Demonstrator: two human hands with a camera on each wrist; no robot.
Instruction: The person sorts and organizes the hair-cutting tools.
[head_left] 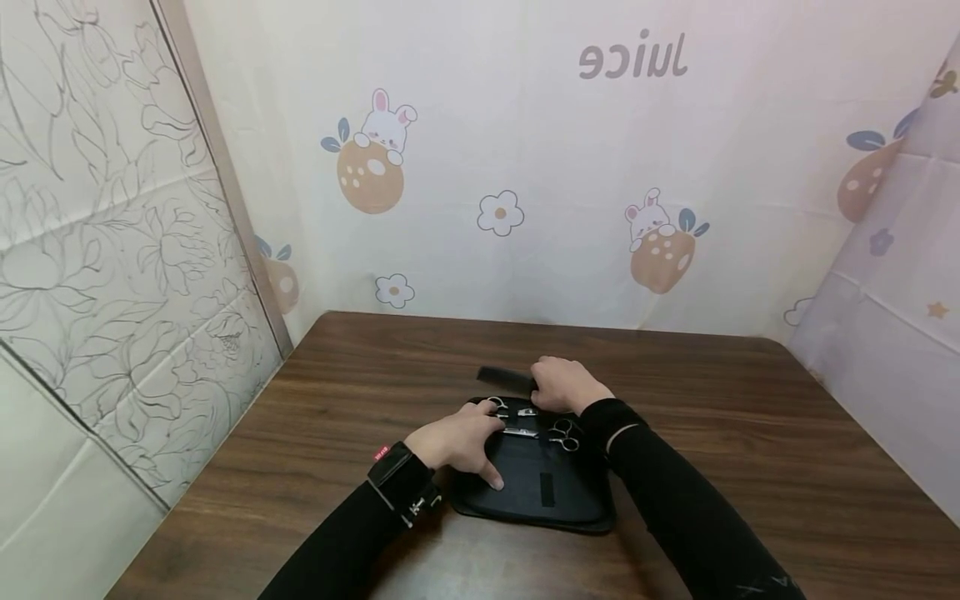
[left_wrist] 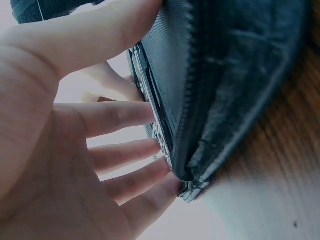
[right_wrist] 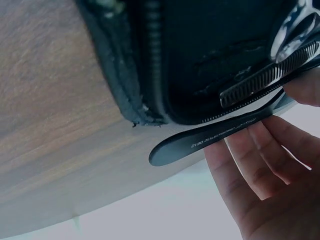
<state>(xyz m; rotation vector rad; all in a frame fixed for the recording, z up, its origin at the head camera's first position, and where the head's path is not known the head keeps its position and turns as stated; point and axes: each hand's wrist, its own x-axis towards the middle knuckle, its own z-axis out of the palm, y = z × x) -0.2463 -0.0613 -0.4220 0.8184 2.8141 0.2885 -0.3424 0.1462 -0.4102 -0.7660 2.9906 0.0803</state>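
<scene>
Pale curtain (head_left: 465, 142) printed with rabbits, fruit and flowers hangs behind a brown wood-grain table (head_left: 360, 383), where an open black case (head_left: 517, 475) lies near the middle, fitted with scissors (head_left: 564, 435) and other metal tools, as seen from the head. A left hand (head_left: 459, 436) rests on the case with fingers spread, while a right hand (head_left: 562, 385) holds a flat black tool (head_left: 501, 379) at its far edge. From the left wrist, separated fingers touch the case's side beside its zipper (left_wrist: 189, 85). From the right wrist, thumb and fingers pinch the lettered black tool just beside the zipped border, near a toothed strip (right_wrist: 270, 76) inside.
</scene>
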